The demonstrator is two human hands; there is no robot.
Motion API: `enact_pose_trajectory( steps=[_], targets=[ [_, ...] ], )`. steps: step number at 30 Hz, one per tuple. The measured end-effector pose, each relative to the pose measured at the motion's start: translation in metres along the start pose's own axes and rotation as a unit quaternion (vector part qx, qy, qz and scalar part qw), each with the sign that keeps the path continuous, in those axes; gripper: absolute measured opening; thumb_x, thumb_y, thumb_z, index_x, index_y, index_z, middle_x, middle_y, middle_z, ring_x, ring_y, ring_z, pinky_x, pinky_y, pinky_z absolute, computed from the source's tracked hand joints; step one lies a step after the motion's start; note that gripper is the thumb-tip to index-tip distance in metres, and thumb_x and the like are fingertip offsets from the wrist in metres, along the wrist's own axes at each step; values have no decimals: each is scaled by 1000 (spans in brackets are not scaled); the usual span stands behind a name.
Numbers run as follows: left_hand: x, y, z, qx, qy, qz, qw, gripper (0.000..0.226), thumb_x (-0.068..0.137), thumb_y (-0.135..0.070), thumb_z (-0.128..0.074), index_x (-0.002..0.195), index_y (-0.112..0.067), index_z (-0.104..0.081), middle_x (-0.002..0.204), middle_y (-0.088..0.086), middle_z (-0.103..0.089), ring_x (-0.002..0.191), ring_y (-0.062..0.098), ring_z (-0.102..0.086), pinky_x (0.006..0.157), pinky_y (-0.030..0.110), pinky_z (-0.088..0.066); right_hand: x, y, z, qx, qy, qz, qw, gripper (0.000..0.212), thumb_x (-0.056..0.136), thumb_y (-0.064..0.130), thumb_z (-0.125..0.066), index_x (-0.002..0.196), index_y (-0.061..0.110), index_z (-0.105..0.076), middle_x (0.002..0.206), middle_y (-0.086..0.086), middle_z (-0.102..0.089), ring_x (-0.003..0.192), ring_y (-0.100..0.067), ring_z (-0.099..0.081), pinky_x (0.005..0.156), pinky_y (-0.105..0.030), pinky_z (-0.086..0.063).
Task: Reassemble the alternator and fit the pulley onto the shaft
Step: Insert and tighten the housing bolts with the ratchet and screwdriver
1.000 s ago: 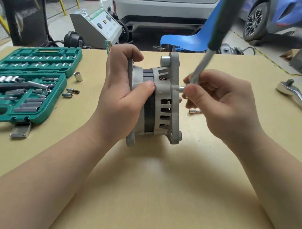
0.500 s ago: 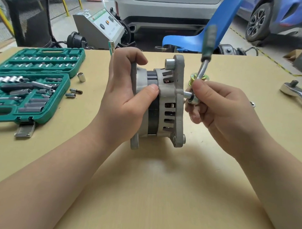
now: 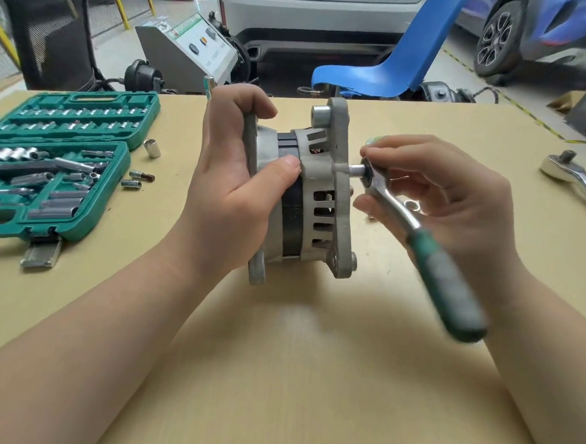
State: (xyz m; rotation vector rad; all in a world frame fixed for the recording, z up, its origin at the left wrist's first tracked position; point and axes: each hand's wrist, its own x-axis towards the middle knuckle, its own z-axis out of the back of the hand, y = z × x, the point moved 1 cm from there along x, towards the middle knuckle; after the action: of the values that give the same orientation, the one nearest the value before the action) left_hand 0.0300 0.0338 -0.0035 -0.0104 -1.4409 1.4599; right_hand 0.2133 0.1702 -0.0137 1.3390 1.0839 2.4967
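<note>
The grey alternator stands on edge in the middle of the tan table. My left hand grips its left housing, fingers over the top and thumb on the dark stator band. A small ratchet with a green handle sits with its socket on a bolt on the alternator's right face. My right hand pinches the ratchet's head, and the handle points down toward me. No pulley is on the alternator; a greenish part shows partly behind my right fingers.
An open green socket case lies at the left, with loose sockets and bits beside it. A larger chrome ratchet lies at the right edge. A blue chair and cars stand beyond the table.
The ratchet handle has swung from pointing up and away to pointing down toward me, while its head stayed at the bolt. My left hand kept its grip on the alternator.
</note>
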Motion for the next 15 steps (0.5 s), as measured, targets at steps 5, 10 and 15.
enact_pose_trajectory(
  steps=[5, 10, 15],
  targets=[
    [0, 1, -1, -6, -4, -4, 1000, 41, 85, -13, -62, 117, -27, -39, 115, -4, -42, 108, 23, -46, 105, 60, -45, 0, 2, -2, 16, -15, -20, 1000, 42, 85, 5, -87, 123, 3, -72, 116, -15, -73, 99, -30, -73, 91, -33, -61],
    [1, 1, -3, 3, -17, -8, 1000, 42, 83, -13, -62, 116, -26, -39, 111, -9, -41, 107, 13, -44, 103, 41, -43, 4, 5, -5, 55, -40, -99, 993, 16, 93, 15, -79, 108, 18, -74, 88, -4, -76, 76, -28, -72, 70, -33, -63],
    [1, -1, -4, 7, -24, 0, 1000, 42, 83, -13, -62, 113, -31, -39, 111, -10, -41, 107, 13, -44, 105, 44, -44, 11, 8, -3, 55, -19, -128, 990, 16, 93, 22, -77, 108, 15, -75, 87, -2, -77, 74, -21, -74, 66, -32, -62]
  ],
)
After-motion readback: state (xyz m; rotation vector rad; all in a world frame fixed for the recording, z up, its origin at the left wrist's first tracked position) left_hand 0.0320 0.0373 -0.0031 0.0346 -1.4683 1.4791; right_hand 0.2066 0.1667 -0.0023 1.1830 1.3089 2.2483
